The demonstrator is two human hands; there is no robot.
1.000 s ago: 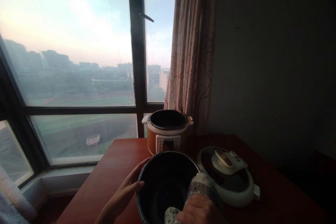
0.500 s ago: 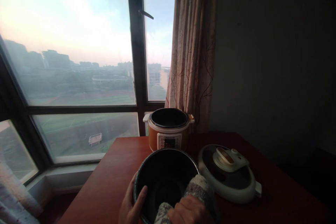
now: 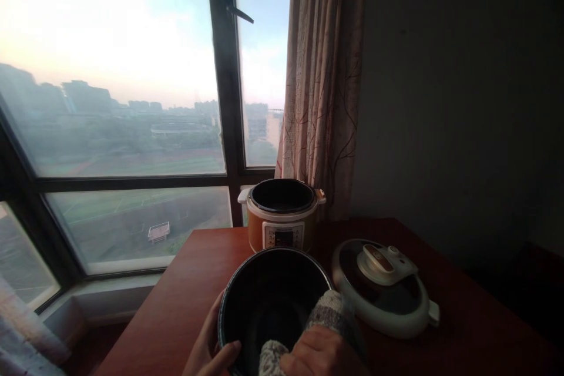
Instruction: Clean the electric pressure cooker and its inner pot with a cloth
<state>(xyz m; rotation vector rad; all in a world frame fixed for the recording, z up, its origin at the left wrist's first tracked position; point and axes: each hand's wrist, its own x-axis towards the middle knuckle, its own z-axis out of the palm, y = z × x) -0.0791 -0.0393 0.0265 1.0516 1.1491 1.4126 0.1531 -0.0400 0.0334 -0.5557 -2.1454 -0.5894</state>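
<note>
A dark, round inner pot (image 3: 259, 282) is tilted toward me at the near part of the table. My left hand (image 3: 211, 345) grips its left rim, thumb over the edge on the inside and fingers around the outer wall. A grey-and-white striped cloth (image 3: 330, 310) is bunched in my right hand (image 3: 318, 353), whose fingers are curled round it. One end of the cloth lies against the pot's right inner side and rim; another sticks out at the left of the fist. The pot's lower edge is cut off by the frame.
Behind the pot stands an orange-and-white electric pressure cooker (image 3: 282, 220) with its top uncovered. Its lid (image 3: 383, 299) lies on the right of the reddish-brown table (image 3: 176, 294). A window (image 3: 132, 129) and curtain (image 3: 324, 88) are at the back.
My left hand has slid slightly down and left along the rim, and its thumb now lies lower. The pot and right hand with the cloth have shifted slightly left.
</note>
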